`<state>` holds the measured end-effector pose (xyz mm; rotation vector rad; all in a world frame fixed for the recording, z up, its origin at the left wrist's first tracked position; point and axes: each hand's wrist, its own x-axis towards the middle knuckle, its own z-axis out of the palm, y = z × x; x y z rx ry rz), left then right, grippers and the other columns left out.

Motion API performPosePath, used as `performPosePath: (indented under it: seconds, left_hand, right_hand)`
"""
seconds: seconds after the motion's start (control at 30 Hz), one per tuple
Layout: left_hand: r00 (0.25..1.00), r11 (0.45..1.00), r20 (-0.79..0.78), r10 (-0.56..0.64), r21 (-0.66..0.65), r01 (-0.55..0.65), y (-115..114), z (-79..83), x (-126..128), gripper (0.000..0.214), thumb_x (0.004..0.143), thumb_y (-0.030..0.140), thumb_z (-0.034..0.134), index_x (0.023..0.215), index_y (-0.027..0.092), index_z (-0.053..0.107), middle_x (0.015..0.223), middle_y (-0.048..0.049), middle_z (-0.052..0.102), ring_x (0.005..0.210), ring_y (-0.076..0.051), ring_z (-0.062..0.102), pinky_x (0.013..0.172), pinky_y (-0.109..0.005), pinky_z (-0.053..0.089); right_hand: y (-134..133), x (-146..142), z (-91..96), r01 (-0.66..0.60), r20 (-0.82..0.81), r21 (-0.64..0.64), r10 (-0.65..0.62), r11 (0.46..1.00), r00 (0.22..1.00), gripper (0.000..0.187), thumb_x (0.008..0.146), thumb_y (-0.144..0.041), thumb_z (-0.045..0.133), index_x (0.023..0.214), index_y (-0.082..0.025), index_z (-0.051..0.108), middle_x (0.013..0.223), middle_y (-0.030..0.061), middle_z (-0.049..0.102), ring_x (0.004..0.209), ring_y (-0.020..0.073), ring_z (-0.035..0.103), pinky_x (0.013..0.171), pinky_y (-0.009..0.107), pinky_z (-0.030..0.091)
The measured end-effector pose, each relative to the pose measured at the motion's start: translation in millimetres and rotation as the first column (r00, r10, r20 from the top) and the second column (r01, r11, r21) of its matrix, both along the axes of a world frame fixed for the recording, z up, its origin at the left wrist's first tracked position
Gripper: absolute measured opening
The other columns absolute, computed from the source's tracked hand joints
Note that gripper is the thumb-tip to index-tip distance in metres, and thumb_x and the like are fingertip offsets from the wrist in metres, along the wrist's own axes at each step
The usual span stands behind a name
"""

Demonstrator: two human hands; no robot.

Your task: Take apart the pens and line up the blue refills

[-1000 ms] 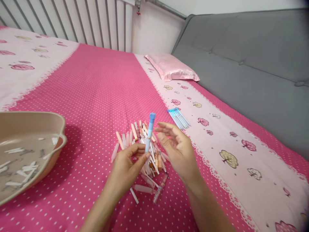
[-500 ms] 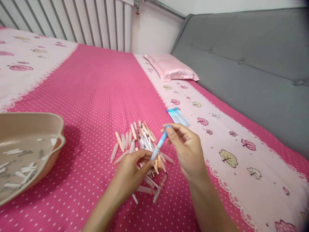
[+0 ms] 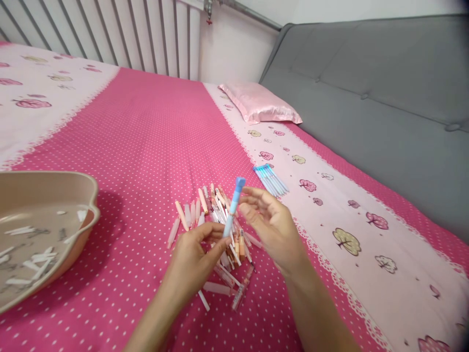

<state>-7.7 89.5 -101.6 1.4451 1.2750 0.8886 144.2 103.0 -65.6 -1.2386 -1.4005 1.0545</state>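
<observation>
My left hand [image 3: 194,256] pinches the lower end of a blue pen [image 3: 233,205], which stands nearly upright with its cap on top. Just right of the pen is my right hand [image 3: 269,227], fingers apart and curled, holding nothing. Both hands hover over a pile of pink, orange and clear pen parts [image 3: 216,230] on the pink polka-dot bedsheet [image 3: 146,146]. A small bundle of blue pens [image 3: 270,179] lies beyond my right hand on the sheet's pale border.
A tan tray [image 3: 88,215] with several white scraps sits at the left. A pink satin pillow [image 3: 260,102] lies at the far end, by a grey padded headboard [image 3: 366,98] along the right. White vertical bars [image 3: 128,34] stand behind the bed.
My right hand had gripped the pen's cap end half a second ago and has let go, its fingers spread. The pen has swung back upright in my left hand.
</observation>
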Motion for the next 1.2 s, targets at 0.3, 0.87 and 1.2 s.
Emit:
performPosePath:
  seconds: [0.3,0.87,1.2]
  left_hand:
    - [0.996,0.998,0.059,0.060,-0.009,-0.060,1.2,2.6,-2.1,0.020,0.076,0.031,0.060,0.087,0.016,0.065,0.082,-0.0050,0.069,0.074,-0.017,0.064,0.067,-0.027,0.050]
    - [0.995,0.996,-0.047,-0.087,-0.023,0.086,-1.6,-5.4,1.3,0.017,0.076,0.033,0.058,0.082,0.019,0.067,0.076,-0.0046,0.069,0.068,-0.017,0.064,0.061,-0.026,0.050]
    - [0.996,0.998,-0.054,-0.067,-0.014,0.066,-1.7,-4.8,0.9,0.016,0.076,0.032,0.059,0.081,0.019,0.067,0.075,-0.0041,0.069,0.068,-0.017,0.064,0.062,-0.027,0.050]
  right_hand:
    - [0.4,-7.9,-9.5,-0.109,0.042,-0.017,0.109,0.994,0.993,0.032,0.083,-0.035,0.057,0.112,-0.022,0.056,0.106,0.0057,0.061,0.097,0.0168,0.058,0.083,0.033,0.049]
    - [4.8,-1.7,-3.5,0.152,-0.231,0.044,-0.138,0.987,0.963,0.017,0.080,-0.037,0.059,0.087,-0.021,0.061,0.087,0.0023,0.062,0.084,0.0137,0.057,0.074,0.028,0.049]
    - [5.1,-2.4,-2.8,0.148,-0.218,0.005,-0.143,0.989,0.965,0.023,0.078,-0.040,0.061,0.089,-0.020,0.059,0.089,0.0030,0.061,0.082,0.0139,0.057,0.073,0.028,0.050]
